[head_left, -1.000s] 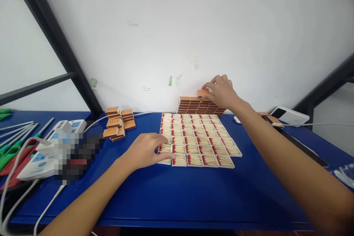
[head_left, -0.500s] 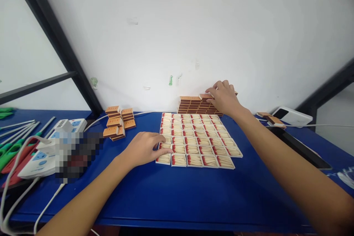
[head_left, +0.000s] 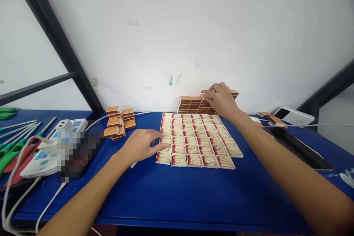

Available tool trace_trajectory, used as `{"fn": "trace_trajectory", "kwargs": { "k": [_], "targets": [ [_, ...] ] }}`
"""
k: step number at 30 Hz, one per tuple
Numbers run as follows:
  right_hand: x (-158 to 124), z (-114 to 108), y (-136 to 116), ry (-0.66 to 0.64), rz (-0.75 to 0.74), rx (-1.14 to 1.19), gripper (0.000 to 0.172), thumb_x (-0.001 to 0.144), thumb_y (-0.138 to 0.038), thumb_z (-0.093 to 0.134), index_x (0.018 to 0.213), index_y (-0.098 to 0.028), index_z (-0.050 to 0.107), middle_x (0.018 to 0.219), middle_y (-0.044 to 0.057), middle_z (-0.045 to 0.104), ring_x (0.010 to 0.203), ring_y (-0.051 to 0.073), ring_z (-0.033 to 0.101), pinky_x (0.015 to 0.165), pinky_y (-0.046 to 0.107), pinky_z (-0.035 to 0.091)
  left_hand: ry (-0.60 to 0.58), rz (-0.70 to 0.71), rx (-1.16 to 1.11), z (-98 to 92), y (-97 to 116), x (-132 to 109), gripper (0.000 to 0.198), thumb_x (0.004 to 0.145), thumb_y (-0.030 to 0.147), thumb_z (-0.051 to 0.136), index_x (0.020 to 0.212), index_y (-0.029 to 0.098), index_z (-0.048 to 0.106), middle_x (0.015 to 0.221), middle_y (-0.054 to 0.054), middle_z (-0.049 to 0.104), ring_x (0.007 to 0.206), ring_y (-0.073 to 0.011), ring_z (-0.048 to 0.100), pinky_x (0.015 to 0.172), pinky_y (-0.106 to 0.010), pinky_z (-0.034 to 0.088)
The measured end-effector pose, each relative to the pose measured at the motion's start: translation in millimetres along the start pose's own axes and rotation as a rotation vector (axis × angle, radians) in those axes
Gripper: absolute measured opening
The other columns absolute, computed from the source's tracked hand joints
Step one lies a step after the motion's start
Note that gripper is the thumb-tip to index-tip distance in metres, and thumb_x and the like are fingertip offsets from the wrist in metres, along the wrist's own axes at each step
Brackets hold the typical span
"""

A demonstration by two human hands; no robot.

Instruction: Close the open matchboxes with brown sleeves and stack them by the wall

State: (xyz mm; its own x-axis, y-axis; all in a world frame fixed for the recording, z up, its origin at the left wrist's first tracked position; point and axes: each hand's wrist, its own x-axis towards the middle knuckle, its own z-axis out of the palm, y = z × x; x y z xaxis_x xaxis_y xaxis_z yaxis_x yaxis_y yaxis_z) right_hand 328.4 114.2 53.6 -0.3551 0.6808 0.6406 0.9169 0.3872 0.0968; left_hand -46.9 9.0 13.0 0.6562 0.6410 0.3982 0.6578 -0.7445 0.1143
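Filled matchbox trays (head_left: 193, 140), packed with red-headed matches, lie in rows on the blue table. Over the leftmost column rests my left hand (head_left: 145, 143), its thumb and fingers apart and nothing seen held between them. Just below that hand a small white edge (head_left: 134, 165) pokes out, mostly covered. At the back, my right hand (head_left: 222, 99) pinches a matchbox (head_left: 203, 97) at the top of a neat stack of orange-brown matchboxes (head_left: 190, 105); fingers hide most of the held box. Part of the stack is behind this hand.
Left of the trays stands a looser pile of matchboxes (head_left: 118, 123). A white power strip (head_left: 41, 164), cables and green-handled tools (head_left: 13, 151) occupy the left side. To the right are a few matchboxes (head_left: 276, 121), a white device (head_left: 294, 116) and a black tablet (head_left: 298, 149).
My right hand has shifted slightly left along the stack top, its fingertips now closed at a matchbox end. My left hand has drawn back a little to the left, exposing a white edge below it.
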Motion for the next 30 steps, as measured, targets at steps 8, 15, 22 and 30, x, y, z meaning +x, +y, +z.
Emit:
{"fn": "trace_trajectory", "kwargs": {
  "k": [8, 15, 22, 30],
  "targets": [
    [-43.6, -20.0, -7.9, 0.206, 0.137, 0.128, 0.036, 0.105, -0.032, 0.043, 0.118, -0.025, 0.076, 0.099, 0.015, 0.064, 0.106, 0.038, 0.055, 0.093, 0.059, 0.047, 0.26, -0.104, 0.252, -37.5, -39.2, -0.1, 0.026, 0.103, 0.031, 0.053, 0.108, 0.02, 0.076, 0.092, -0.009, 0.078, 0.091, -0.0289, 0.068, 0.081, -0.041, 0.052],
    [-93.6, -11.6, -16.3, 0.23, 0.106, 0.185, 0.021, 0.102, -0.026, 0.053, 0.104, -0.024, 0.073, 0.092, 0.011, 0.07, 0.094, 0.032, 0.06, 0.088, 0.051, 0.05, 0.291, -0.374, 0.341, -80.8, -70.3, -22.0, 0.031, 0.092, 0.028, 0.058, 0.116, 0.02, 0.075, 0.1, -0.008, 0.077, 0.102, -0.0306, 0.065, 0.09, -0.043, 0.054],
    [-89.2, -10.9, -29.5, 0.232, -0.004, 0.198, 0.015, 0.101, -0.022, 0.057, 0.103, -0.022, 0.071, 0.092, 0.01, 0.07, 0.091, 0.029, 0.06, 0.083, 0.047, 0.05, -0.103, -0.65, 0.14, -94.7, -76.4, -33.9, 0.049, 0.08, 0.046, 0.071, 0.121, 0.021, 0.076, 0.13, -0.01, 0.074, 0.117, -0.0335, 0.067, 0.1, -0.042, 0.051],
    [-90.6, -13.7, -24.9, 0.272, -0.036, 0.181, 0.013, 0.102, -0.02, 0.057, 0.101, -0.021, 0.069, 0.091, 0.01, 0.069, 0.092, 0.029, 0.06, 0.082, 0.046, 0.051, -0.305, -0.833, 0.183, -96.9, -106.8, -52.4, 0.066, 0.071, 0.056, 0.08, 0.123, 0.018, 0.064, 0.111, -0.01, 0.072, 0.098, -0.0291, 0.067, 0.081, -0.035, 0.05]
  ]
}}
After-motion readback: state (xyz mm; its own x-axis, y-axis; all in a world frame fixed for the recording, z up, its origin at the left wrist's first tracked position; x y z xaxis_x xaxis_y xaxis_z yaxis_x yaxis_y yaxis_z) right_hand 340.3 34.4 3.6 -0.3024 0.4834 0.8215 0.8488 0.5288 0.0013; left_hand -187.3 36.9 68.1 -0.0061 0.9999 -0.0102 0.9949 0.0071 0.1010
